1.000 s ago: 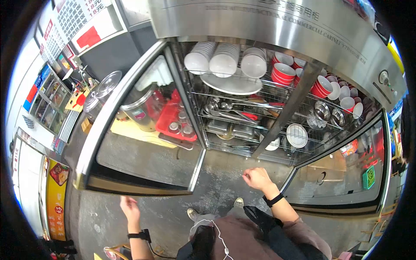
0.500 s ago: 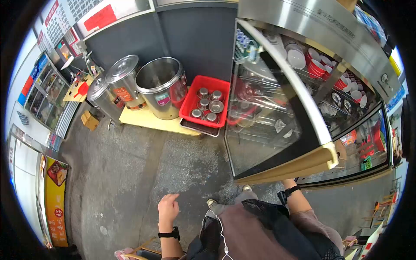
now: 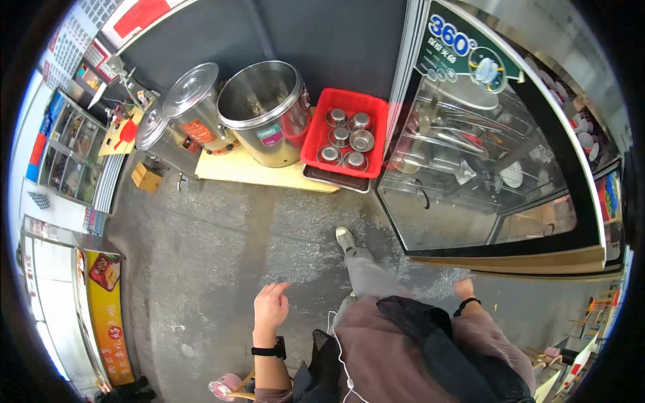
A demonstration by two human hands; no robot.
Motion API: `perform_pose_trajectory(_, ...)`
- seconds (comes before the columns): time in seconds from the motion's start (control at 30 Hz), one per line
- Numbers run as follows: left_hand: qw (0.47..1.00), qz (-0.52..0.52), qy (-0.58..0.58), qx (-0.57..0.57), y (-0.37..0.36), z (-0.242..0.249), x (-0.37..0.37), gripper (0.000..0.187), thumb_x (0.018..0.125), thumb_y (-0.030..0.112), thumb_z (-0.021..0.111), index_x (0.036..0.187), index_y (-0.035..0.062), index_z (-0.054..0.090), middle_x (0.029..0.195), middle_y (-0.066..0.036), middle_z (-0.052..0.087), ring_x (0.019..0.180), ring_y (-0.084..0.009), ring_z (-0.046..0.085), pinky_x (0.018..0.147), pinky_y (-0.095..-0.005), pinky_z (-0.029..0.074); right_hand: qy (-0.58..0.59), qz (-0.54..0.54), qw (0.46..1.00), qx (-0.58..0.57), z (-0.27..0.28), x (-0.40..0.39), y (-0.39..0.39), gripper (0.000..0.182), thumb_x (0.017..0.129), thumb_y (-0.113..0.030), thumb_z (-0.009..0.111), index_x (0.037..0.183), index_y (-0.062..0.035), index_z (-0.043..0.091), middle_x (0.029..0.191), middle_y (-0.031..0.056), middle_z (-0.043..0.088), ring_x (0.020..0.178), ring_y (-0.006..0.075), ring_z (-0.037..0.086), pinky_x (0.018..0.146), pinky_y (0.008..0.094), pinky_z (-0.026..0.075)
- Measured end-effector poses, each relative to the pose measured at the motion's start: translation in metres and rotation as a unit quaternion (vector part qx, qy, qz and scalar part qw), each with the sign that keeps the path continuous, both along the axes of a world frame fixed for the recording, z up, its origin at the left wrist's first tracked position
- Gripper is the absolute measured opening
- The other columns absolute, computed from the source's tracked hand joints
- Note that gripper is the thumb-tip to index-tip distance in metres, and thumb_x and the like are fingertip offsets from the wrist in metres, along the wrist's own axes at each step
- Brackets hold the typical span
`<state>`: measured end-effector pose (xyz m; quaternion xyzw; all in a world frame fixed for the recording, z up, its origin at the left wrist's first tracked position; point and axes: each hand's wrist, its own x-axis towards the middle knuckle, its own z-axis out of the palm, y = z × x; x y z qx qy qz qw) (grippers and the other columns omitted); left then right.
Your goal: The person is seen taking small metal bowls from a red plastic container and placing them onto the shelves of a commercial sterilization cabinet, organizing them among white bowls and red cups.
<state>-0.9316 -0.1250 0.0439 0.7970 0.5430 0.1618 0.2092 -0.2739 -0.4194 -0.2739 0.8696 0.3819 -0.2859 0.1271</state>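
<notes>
Left hand: palm down, fingers loosely bent, unclenched, above grey floor | Right hand: blurred, fingers cannot be told, near lower edge of glass door, which fronts the shelves | Beyond: red tub, metal cups inside

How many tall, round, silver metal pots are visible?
3: an open pot beside the red plastic tub, a lidded pot to its left, and a second lidded pot farthest left, partly hidden.
</notes>
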Motion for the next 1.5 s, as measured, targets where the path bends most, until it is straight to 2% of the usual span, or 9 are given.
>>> perform_pose_trajectory(0.07, 0.999, -0.01, 0.032, -0.018, 0.032, 0.002, -0.002, 0.031, 0.081, 0.001, 0.06, 0.108, 0.0059, 0.075, 0.092, -0.015, 0.071, 0.088, -0.036, 0.068, 0.079, -0.0454, 0.056, 0.055, 0.201, 0.965, -0.159, -0.072, -0.029, -0.031, 0.047, 0.097, -0.043, 0.064, 0.102, 0.0012, 0.077, 0.104, 0.0235, 0.076, 0.103, 0.0417, 0.072, 0.09, 0.0509, 0.055)
perform_pose_trajectory(0.2, 0.997, -0.018, 0.066, -0.043, 0.1, -0.01, -0.012, 0.03, 0.082, 0.001, 0.06, 0.107, 0.0057, 0.075, 0.093, -0.015, 0.071, 0.09, -0.0369, 0.068, 0.081, -0.0461, 0.056, 0.223, 0.159, 0.937, -0.217, 0.065, -0.139, 0.125, 0.038, 0.095, -0.036, 0.061, 0.109, -0.0054, 0.079, 0.114, 0.0213, 0.075, 0.112, 0.0412, 0.07, 0.093, 0.0523, 0.054)
perform_pose_trajectory(0.3, 0.994, -0.01, 0.091, -0.067, 0.152, -0.003, -0.007, 0.028, 0.083, 0.001, 0.06, 0.107, 0.0054, 0.074, 0.094, -0.015, 0.072, 0.09, -0.0372, 0.068, 0.082, -0.0468, 0.056, 0.192, 0.101, 0.967, -0.136, 0.086, -0.174, 0.237, 0.035, 0.098, -0.03, 0.056, 0.11, -0.008, 0.081, 0.115, 0.0215, 0.075, 0.112, 0.04, 0.07, 0.092, 0.051, 0.055)
perform_pose_trajectory(0.4, 0.99, -0.029, 0.1, -0.09, 0.22, 0.02, -0.003, 0.028, 0.084, 0.002, 0.06, 0.108, 0.005, 0.073, 0.095, -0.015, 0.072, 0.091, -0.0371, 0.068, 0.082, -0.0473, 0.056, 0.154, 0.297, 0.942, -0.003, -0.051, -0.159, 0.314, 0.031, 0.092, -0.027, 0.059, 0.091, -0.0053, 0.08, 0.11, 0.0204, 0.075, 0.103, 0.0409, 0.071, 0.087, 0.054, 0.056)
perform_pose_trajectory(0.43, 0.99, -0.037, 0.104, -0.09, 0.24, 0.024, 0.002, 0.028, 0.084, 0.002, 0.06, 0.109, 0.0048, 0.073, 0.096, -0.015, 0.072, 0.092, -0.037, 0.068, 0.083, -0.0474, 0.056, 0.147, 0.227, 0.961, 0.051, -0.061, -0.162, 0.357, 0.028, 0.088, -0.028, 0.061, 0.084, -0.0057, 0.078, 0.101, 0.0191, 0.076, 0.096, 0.0405, 0.071, 0.082, 0.0546, 0.056)
perform_pose_trajectory(0.47, 0.989, -0.046, 0.106, -0.089, 0.257, 0.027, 0.004, 0.028, 0.084, 0.002, 0.06, 0.109, 0.0046, 0.072, 0.097, -0.015, 0.072, 0.092, -0.0369, 0.068, 0.083, -0.0474, 0.056, 0.187, 0.142, 0.971, 0.054, 0.017, -0.177, 0.428, 0.032, 0.089, -0.031, 0.064, 0.098, -0.0028, 0.077, 0.101, 0.0231, 0.075, 0.098, 0.0452, 0.07, 0.086, 0.0552, 0.056)
perform_pose_trajectory(0.67, 0.981, -0.111, 0.112, -0.111, 0.353, -0.01, -0.002, 0.027, 0.087, 0.006, 0.06, 0.111, 0.004, 0.071, 0.101, -0.017, 0.072, 0.097, -0.038, 0.069, 0.087, -0.0481, 0.056, 0.202, 0.125, 0.937, 0.257, 0.092, -0.228, 0.63, 0.018, 0.089, -0.026, 0.068, 0.093, -0.0087, 0.072, 0.095, 0.0172, 0.074, 0.096, 0.0393, 0.071, 0.082, 0.052, 0.056)
perform_pose_trajectory(0.93, 0.946, -0.237, 0.13, -0.181, 0.47, -0.076, -0.002, 0.033, 0.087, 0.012, 0.062, 0.118, 0.004, 0.071, 0.112, -0.019, 0.072, 0.105, -0.0383, 0.068, 0.093, -0.0481, 0.056, 0.102, 0.059, 0.969, 0.219, 0.105, -0.288, 0.722, 0.043, 0.083, -0.028, 0.079, 0.116, -0.0035, 0.066, 0.12, 0.0175, 0.069, 0.114, 0.037, 0.068, 0.096, 0.0486, 0.056)
perform_pose_trajectory(1.5, 0.893, -0.323, 0.074, -0.304, 0.564, -0.176, 0.1, 0.037, 0.094, 0.016, 0.062, 0.131, 0.0086, 0.067, 0.124, -0.02, 0.071, 0.109, -0.0382, 0.069, 0.096, -0.0477, 0.056, 0.116, -0.022, 0.989, 0.087, -0.093, -0.269, 0.866, 0.106, 0.073, -0.037, 0.09, 0.157, -0.0064, 0.033, 0.161, 0.0195, 0.037, 0.142, 0.0392, 0.048, 0.111, 0.047, 0.049)
